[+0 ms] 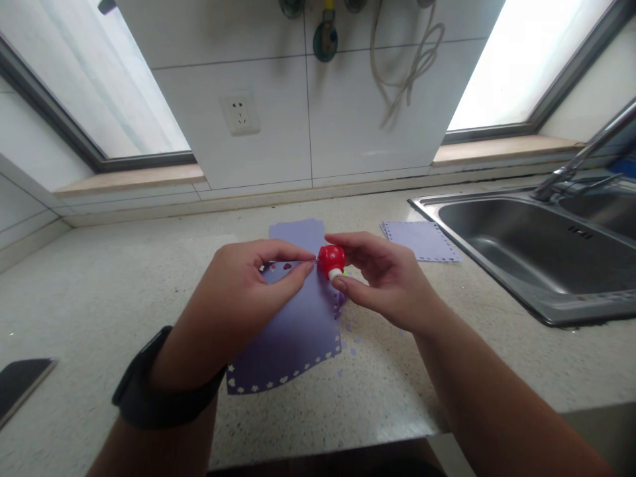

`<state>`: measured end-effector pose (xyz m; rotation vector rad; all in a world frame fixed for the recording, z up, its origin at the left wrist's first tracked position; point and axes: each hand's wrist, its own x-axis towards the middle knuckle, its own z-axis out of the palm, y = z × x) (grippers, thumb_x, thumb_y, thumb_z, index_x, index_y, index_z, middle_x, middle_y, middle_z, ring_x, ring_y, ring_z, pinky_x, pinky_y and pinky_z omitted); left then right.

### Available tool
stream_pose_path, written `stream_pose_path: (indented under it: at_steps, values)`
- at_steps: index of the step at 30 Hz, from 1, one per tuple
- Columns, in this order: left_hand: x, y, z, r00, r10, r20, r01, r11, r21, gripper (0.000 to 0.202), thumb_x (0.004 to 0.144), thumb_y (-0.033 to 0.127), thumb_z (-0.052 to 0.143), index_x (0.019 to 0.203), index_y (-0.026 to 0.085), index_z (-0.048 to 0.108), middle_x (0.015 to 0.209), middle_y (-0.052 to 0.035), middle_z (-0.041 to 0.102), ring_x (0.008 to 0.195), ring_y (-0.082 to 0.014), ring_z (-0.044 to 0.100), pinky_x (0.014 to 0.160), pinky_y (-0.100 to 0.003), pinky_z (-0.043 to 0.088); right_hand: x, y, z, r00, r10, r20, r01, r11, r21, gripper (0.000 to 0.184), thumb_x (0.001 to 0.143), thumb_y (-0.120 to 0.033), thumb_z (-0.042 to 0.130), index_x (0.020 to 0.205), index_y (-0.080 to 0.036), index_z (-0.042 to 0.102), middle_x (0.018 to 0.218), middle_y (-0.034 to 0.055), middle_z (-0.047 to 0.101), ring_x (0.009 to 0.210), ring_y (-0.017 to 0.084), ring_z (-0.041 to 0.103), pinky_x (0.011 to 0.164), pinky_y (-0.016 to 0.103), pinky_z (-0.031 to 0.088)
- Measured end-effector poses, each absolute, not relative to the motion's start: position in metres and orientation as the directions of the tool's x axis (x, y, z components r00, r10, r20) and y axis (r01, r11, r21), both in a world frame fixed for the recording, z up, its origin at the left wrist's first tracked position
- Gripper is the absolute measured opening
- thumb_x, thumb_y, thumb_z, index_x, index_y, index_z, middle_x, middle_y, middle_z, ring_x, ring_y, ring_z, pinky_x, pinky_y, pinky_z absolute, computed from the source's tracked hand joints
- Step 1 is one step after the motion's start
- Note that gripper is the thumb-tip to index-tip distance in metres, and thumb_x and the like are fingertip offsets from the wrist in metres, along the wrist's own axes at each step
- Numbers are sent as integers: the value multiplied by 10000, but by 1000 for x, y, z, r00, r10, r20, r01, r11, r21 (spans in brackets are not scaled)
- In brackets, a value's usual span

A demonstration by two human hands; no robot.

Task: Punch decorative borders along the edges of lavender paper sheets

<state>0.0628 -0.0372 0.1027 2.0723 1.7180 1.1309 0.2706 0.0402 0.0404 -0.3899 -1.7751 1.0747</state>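
Purple paper (pixel 293 331) is pinched in the left grip (pixel 246 278), red punch (pixel 330 260) in the right grip (pixel 385 278).

Tiled wall (pixel 268 156): rising white, showing thin dark seams (pixel 309 132)
Windows (pixel 94 73): flanking it on both sides, showing dark frames (pixel 586 63), glowing white
Sills (pixel 134 177): running pale beneath the windows
Socket (pixel 240 114): sitting on the wall near the left window
Hose (pixel 408 85): hanging in loops higher up, toward the right
Countertop (pixel 99 278): spreading pale and speckled below
Steel sink (pixel 521 245): lying set into it at the right
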Motion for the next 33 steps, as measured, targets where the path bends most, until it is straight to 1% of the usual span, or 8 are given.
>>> stream_pose_path:
  at_steps: [2, 6, 11, 18, 21, 24, 28, 33]
  values:
    - [63, -36, 101, 15, 911, 413, 734, -290, 614, 142, 888, 345, 734, 914, 287, 860, 848, -1, 830, 743, -220, 759, 752, -330, 616, 270, 40, 40, -468, 682, 562, -207, 533, -820, 426, 855, -302, 864, 1251, -226, 729, 1115, 83, 775, 1012, 214, 740, 935, 386, 633]
    - [63, -35, 99, 8, 913, 408, 725, -286, 626, 136, 880, 344, 741, 910, 286, 861, 849, 0, 829, 759, -220, 765, 755, -323, 617, 270, 40, 41, -481, 685, 548, -230, 504, -832, 318, 842, -303, 877, 1127, -218, 765, 1078, 79, 788, 1005, 219, 744, 927, 387, 636]
    - [62, -34, 99, 11, 916, 401, 718, -286, 634, 131, 881, 344, 745, 912, 292, 861, 863, 1, 831, 781, -226, 771, 760, -325, 613, 269, 41, 41, -493, 694, 525, -242, 470, -849, 342, 825, -258, 887, 1147, -220, 777, 1104, 80, 799, 997, 216, 755, 914, 385, 645]
    - [61, -34, 98, 14, 915, 404, 728, -286, 623, 136, 876, 335, 733, 906, 288, 857, 853, 1, 830, 778, -229, 771, 759, -332, 622, 271, 43, 38, -505, 693, 515, -205, 484, -851, 394, 830, -282, 887, 1203, -226, 774, 1145, 83, 792, 981, 210, 754, 899, 380, 655]
    - [59, -33, 96, 15, 915, 402, 729, -285, 622, 134, 875, 338, 736, 907, 292, 858, 854, 2, 829, 772, -228, 767, 755, -330, 618, 271, 43, 37, -510, 699, 502, -198, 473, -859, 442, 822, -290, 894, 1233, -220, 745, 1101, 79, 788, 964, 204, 755, 893, 370, 656]
    - [58, -33, 95, 13, 919, 394, 728, -279, 626, 135, 881, 336, 733, 909, 296, 858, 859, 2, 828, 776, -229, 765, 761, -331, 613, 270, 43, 38, -498, 702, 508, -207, 473, -856, 414, 805, -275, 907, 1174, -208, 733, 1058, 69, 778, 950, 193, 752, 891, 347, 653]
    - [56, -34, 94, 5, 919, 395, 733, -272, 623, 135, 880, 353, 738, 913, 302, 859, 869, 0, 829, 796, -238, 767, 740, -331, 602, 269, 43, 39, -487, 702, 519, -235, 467, -852, 361, 816, -267, 898, 1128, -211, 726, 1067, 67, 779, 956, 189, 752, 891, 345, 650]
    - [51, -34, 96, -6, 926, 378, 738, -251, 627, 133, 870, 371, 754, 913, 305, 860, 890, -11, 832, 818, -251, 769, 789, -354, 608, 273, 52, 38, -396, 771, 499, -241, 437, -866, 333, 824, -325, 896, 1088, -223, 721, 1014, 51, 793, 923, 188, 755, 863, 359, 651]
